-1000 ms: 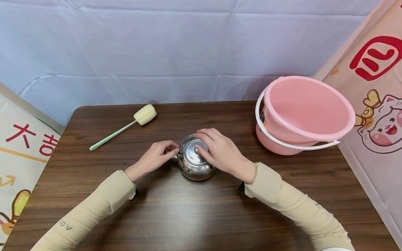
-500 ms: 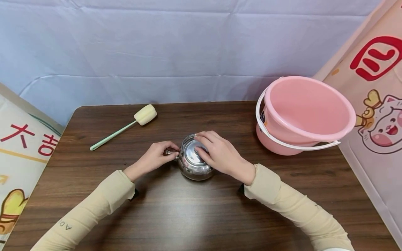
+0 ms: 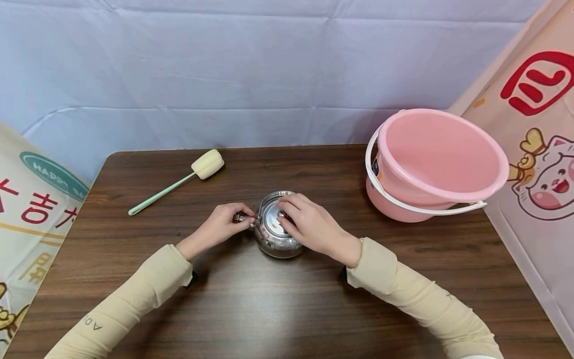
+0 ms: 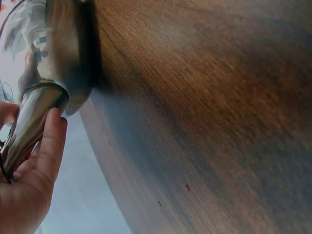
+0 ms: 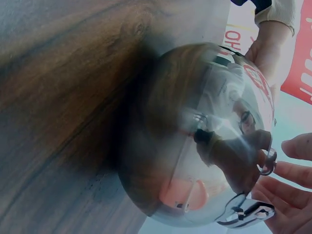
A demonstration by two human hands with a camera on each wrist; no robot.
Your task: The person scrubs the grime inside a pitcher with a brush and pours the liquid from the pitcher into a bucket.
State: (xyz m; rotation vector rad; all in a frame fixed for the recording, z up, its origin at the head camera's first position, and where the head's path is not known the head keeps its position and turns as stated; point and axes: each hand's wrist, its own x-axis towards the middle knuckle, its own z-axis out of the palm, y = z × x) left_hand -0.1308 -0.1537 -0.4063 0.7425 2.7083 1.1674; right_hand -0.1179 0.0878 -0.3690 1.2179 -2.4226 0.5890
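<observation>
the small metal kettle (image 3: 278,247) stands upright on the dark wooden counter (image 3: 269,319), between both my arms. my left fingers (image 4: 50,141) grip its spout (image 4: 31,124) from two sides; my right fingers (image 3: 296,202) bend around the knob (image 3: 281,214) of the lid (image 3: 271,220), but whether they press on it, i cannot tell. to do this well, i judge, the left grip should be firm and quiet, without pulling, so that the base does not slide; the right fingers should pinch the knob evenly, because polished metal may be slippery. the curved handle (image 3: 264,200) passes close along the far side of the lid, so it may disturb my fingers. farther away, on the left, lies a brush with sponge head (image 3: 202,168); on the right stands a pink bucket (image 3: 390,174). both are well apart from the kettle and do not hinder me.
</observation>
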